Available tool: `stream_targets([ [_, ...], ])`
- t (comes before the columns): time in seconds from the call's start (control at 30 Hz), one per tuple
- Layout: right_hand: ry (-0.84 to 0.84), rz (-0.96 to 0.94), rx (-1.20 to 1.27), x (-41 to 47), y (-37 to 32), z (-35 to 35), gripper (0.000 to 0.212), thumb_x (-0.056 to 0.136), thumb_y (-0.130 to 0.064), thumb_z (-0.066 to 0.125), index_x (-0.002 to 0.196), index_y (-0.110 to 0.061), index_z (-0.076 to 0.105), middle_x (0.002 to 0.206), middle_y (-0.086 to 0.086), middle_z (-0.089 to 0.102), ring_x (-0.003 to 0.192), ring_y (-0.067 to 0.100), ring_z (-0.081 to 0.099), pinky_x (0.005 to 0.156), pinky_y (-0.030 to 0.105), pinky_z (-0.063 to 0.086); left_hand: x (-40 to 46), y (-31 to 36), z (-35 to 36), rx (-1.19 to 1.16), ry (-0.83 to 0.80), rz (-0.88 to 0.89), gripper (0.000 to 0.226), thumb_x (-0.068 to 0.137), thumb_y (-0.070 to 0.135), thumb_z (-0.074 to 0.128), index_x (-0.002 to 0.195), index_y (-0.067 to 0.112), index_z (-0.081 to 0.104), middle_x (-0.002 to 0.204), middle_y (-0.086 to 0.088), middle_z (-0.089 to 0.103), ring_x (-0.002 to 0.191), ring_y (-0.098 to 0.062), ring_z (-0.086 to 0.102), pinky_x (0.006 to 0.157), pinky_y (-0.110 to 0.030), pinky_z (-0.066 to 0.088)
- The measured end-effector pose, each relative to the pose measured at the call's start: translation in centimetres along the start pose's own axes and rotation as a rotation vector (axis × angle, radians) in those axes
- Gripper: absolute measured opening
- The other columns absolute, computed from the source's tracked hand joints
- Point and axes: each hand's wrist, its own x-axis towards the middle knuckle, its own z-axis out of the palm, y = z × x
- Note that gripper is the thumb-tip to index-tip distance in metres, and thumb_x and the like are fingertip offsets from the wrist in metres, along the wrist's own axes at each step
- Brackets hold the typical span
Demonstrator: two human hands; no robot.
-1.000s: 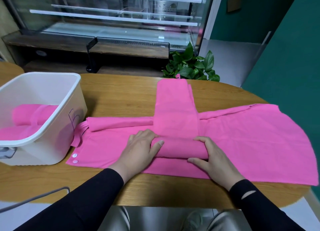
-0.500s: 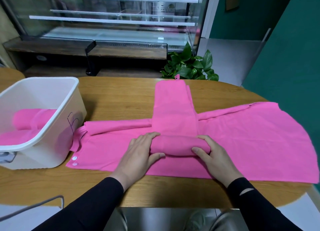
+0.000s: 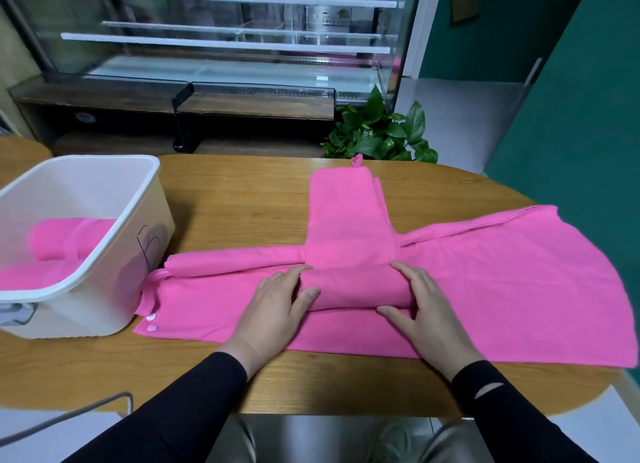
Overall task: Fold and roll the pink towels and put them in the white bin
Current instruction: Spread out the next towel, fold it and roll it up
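Left hand: my left hand (image 3: pixel 277 306) lies at the left end of the roll, fingers curled over its top and thumb tucked against its near side, gripping it
Right hand: my right hand (image 3: pixel 420 306) cups the right end of the same roll, fingers over the top, thumb stretched flat along the near underside, holding it
Roll: the rolled part of the towel (image 3: pixel 356 287) sits crosswise between my two hands, a thick tube resting on the spread cloth below
Folded strip: the unrolled length of this pink towel (image 3: pixel 343 216) runs straight away from the roll toward the far table edge, a small loop tag at its far end
Spread towel: a second pink towel (image 3: pixel 502 286) lies flat under the roll, reaching far to the right, with its left part bunched into a long fold and two white snaps near its near left corner
White bin: the white bin (image 3: pixel 114 247) stands on the left of the table, touching the spread towel's left end
Bin contents: rolled pink towels (image 3: pixel 59 244) lie inside
Table: wooden table (image 3: pixel 242 199) carries it all
Behind: a green plant (image 3: pixel 377 133) just past the far edge, before a glass display case (image 3: pixel 221 36)
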Motion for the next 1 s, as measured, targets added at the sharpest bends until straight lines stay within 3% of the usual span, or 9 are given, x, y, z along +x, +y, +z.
stream_targets([
  [0.1, 0.008, 0.027, -0.027, 0.2, -0.1, 0.1, 0.072, 0.086, -0.045, 0.073, 0.149, -0.033, 0.038, 0.131, -0.020, 0.045, 0.127, -0.001, 0.039, 0.108, 0.026, 0.034, 0.0, -0.2, 0.0, 0.006, -0.015, 0.022, 0.084, 0.086, 0.076, 0.043, 0.153, 0.028, 0.031, 0.143, 0.005, 0.050, 0.134, -0.014, 0.041, 0.114, -0.032, 0.031],
  [0.2, 0.025, 0.054, -0.031, 0.1, -0.3, 0.0, 0.070, 0.086, -0.050, 0.069, 0.147, -0.029, 0.043, 0.127, -0.017, 0.046, 0.124, 0.002, 0.040, 0.106, 0.027, 0.034, 0.0, -0.5, 0.1, 0.021, -0.028, 0.053, 0.093, 0.083, 0.072, 0.056, 0.157, 0.033, 0.016, 0.139, 0.005, 0.051, 0.130, -0.012, 0.041, 0.109, -0.029, 0.031],
  [0.33, 0.011, 0.059, -0.024, -0.1, -0.5, -0.2, 0.064, 0.087, -0.063, 0.055, 0.141, -0.029, 0.047, 0.125, -0.018, 0.048, 0.121, 0.002, 0.041, 0.105, 0.028, 0.035, 0.0, -0.7, 0.2, 0.004, 0.004, 0.047, 0.085, 0.085, 0.073, 0.051, 0.154, 0.033, 0.025, 0.142, 0.004, 0.052, 0.131, -0.014, 0.043, 0.110, -0.029, 0.032],
  [0.5, -0.017, 0.086, -0.023, -0.1, -0.3, -0.2, 0.062, 0.088, -0.071, 0.048, 0.137, -0.033, 0.050, 0.125, -0.019, 0.051, 0.122, 0.003, 0.042, 0.105, 0.032, 0.037, -0.1, -0.8, 0.3, -0.034, 0.039, -0.019, 0.089, 0.076, 0.084, 0.047, 0.142, 0.025, 0.044, 0.126, 0.013, 0.052, 0.123, -0.012, 0.046, 0.102, -0.025, 0.033],
  [0.67, -0.011, 0.117, -0.064, 0.0, -0.4, -0.1, 0.075, 0.085, -0.085, 0.032, 0.138, -0.035, 0.050, 0.125, -0.020, 0.049, 0.123, 0.005, 0.040, 0.106, 0.033, 0.035, 0.1, -0.5, 0.3, 0.038, 0.029, 0.083, 0.081, 0.080, 0.081, 0.049, 0.146, 0.035, 0.034, 0.140, 0.013, 0.048, 0.130, -0.004, 0.039, 0.105, -0.029, 0.031],
  [0.77, 0.052, 0.099, -0.208, 0.0, -1.1, 0.1, 0.067, 0.091, -0.076, 0.039, 0.140, -0.032, 0.052, 0.133, -0.011, 0.045, 0.130, 0.015, 0.038, 0.108, 0.040, 0.034, 0.2, -0.6, 0.3, 0.053, 0.013, 0.071, 0.076, 0.085, 0.081, 0.039, 0.147, 0.037, 0.032, 0.141, 0.011, 0.050, 0.132, -0.009, 0.041, 0.106, -0.030, 0.031],
  [0.9, 0.090, -0.190, -0.453, 0.0, -2.8, 0.8, 0.047, 0.095, -0.041, 0.063, 0.138, -0.025, 0.055, 0.138, 0.002, 0.052, 0.129, 0.026, 0.049, 0.104, 0.051, 0.037, 0.3, -0.5, 0.6, 0.083, 0.004, 0.033, 0.080, 0.085, 0.084, 0.023, 0.148, 0.034, 0.032, 0.144, 0.009, 0.050, 0.131, -0.008, 0.040, 0.108, -0.030, 0.030],
  [1.0, -0.019, -0.206, -0.538, 1.0, -4.6, 1.2, 0.062, 0.081, -0.036, 0.067, 0.140, -0.026, 0.052, 0.136, -0.003, 0.055, 0.126, 0.021, 0.052, 0.107, 0.051, 0.034, 0.3, -0.7, 0.7, 0.115, 0.012, 0.042, 0.079, 0.088, 0.082, 0.021, 0.150, 0.033, 0.031, 0.145, 0.010, 0.050, 0.130, -0.008, 0.042, 0.107, -0.030, 0.030],
])
